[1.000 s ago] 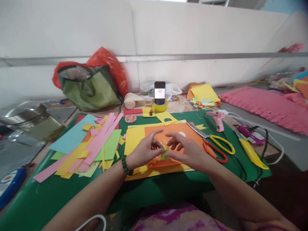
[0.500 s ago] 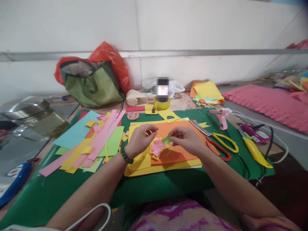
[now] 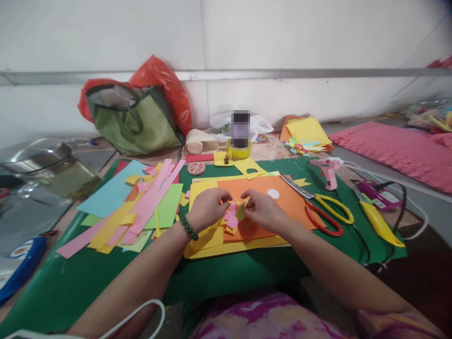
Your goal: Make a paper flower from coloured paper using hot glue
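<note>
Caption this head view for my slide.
Left hand and right hand either side of a pink and yellow paper cluster over an orange sheet, scissors and pink glue gun to the right.

I look through one head-worn camera, facing forward and down, from near above the left hand (image 3: pixel 207 208) and right hand (image 3: pixel 265 211), wall (image 3: pixel 282 35) filling the top.

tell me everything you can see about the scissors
The scissors lie flat, with silver, metal-looking blades and two loop handles, one yellow, one red. The blades slant toward the far left, along the orange paper's right side, and look nearly or fully closed. The handles point nearer and right, mostly over the green mat. The right hand is apart from them.
</note>
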Available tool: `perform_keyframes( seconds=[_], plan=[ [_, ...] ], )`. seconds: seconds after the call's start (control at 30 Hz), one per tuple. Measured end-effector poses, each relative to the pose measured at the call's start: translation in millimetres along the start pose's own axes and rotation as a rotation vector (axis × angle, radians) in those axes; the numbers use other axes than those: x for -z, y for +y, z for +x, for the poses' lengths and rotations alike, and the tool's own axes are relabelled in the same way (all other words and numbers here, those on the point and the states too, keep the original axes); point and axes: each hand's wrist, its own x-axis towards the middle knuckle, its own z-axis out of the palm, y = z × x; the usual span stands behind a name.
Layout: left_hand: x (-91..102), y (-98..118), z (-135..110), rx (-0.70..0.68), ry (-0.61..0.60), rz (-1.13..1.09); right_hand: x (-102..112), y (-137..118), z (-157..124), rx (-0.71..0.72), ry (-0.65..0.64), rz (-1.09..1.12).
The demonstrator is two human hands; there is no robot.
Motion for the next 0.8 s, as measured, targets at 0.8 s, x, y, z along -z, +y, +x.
perform_keyframes(
  seconds=[0.8],
  plan=[
    [3.3, 18.5, -9.0, 0.235, -0.281, -1.021, 65.3, 40.0, -43.5, 0.116, 0.387, -0.110]
  ],
)
